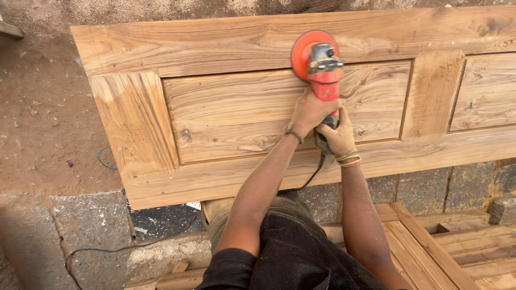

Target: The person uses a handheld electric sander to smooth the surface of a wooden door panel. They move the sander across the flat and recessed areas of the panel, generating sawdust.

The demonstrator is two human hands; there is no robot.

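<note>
A red angle grinder [321, 67] with an orange sanding disc rests on a panelled wooden door [231, 113] that lies flat across stone blocks. My left hand [310, 113] wraps around the grinder's red body just behind the head. My right hand [337, 137] grips the rear of its handle, where the black power cord [313, 174] leaves. The disc sits at the upper edge of the left recessed panel. I wear a thread band on the left wrist and coloured bangles on the right wrist.
Grey stone blocks [91, 225] support the door's near edge. Bare dirt ground [43, 113] lies to the left, with a blue wire loop [105, 159] on it. Another slatted wooden piece [457, 247] lies at lower right. A thin black cable [102, 249] runs over the blocks.
</note>
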